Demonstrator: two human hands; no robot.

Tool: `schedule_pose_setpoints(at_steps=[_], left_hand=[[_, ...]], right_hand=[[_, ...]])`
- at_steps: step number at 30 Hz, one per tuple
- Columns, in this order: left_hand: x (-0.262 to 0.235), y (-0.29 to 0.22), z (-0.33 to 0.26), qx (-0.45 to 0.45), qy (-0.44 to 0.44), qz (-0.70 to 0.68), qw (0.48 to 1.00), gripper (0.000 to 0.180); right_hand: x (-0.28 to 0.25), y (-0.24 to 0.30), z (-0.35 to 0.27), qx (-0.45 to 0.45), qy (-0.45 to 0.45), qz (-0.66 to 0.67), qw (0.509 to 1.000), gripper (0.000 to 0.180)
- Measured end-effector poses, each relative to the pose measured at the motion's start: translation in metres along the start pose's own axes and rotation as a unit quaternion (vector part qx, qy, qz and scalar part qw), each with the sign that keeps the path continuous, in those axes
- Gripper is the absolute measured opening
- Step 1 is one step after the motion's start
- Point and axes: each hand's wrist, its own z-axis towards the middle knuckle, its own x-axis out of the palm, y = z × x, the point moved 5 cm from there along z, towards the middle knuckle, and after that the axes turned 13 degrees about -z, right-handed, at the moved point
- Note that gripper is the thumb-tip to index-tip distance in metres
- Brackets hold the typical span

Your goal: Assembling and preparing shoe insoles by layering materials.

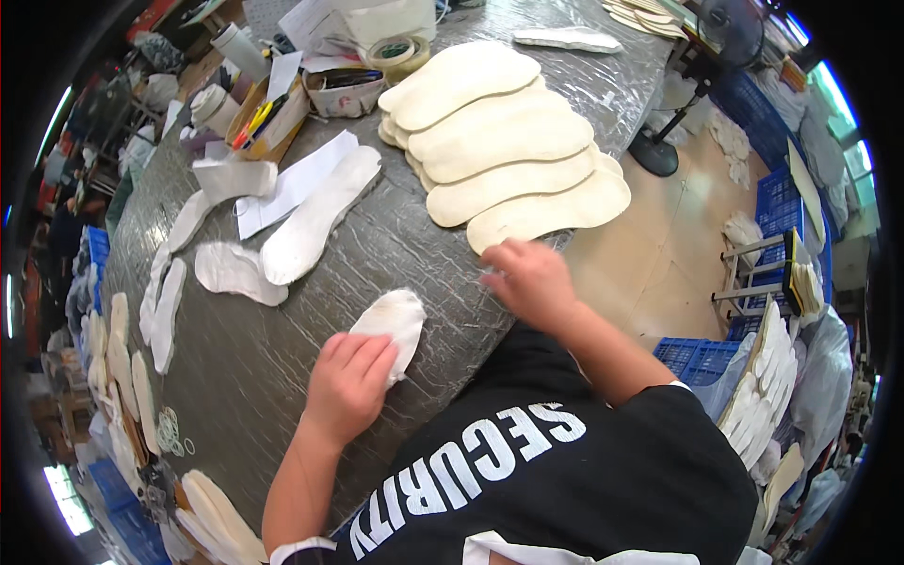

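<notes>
A white fluffy insole lies at the near part of the dark table, and my left hand has its fingers closed over the lower end, the thumb hidden. My right hand is at the table's right edge, fingers curled together. Its knuckles overlap the tip of the nearest cream insole in a fanned stack; whether it touches that insole, or pinches anything small, I cannot make out. Left of the stack rests a long white insole, its heel over a shorter white piece.
White strips lie along the table's left side, near some pale rings. At the back are a pen box, tape rolls and a lidded cup. A fan base and blue crates stand on the right.
</notes>
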Motion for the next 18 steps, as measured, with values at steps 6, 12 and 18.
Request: schedule_pose_setpoints(at_steps=[6,12,18], left_hand=[[0.067,0.044,0.111,0.016,-0.018,-0.054,0.998,0.031],[0.096,0.08,0.154,-0.073,0.037,-0.062,0.995,0.028],[0.094,0.08,0.159,-0.098,0.024,-0.048,0.994,0.007]], right_hand=[[-0.009,-0.086,0.028,-0.152,0.01,-0.12,0.981,0.033],[-0.015,-0.097,0.032,-0.281,-0.056,-0.126,0.95,0.014],[-0.029,-0.209,0.009,0.322,-0.316,0.07,0.89,0.016]])
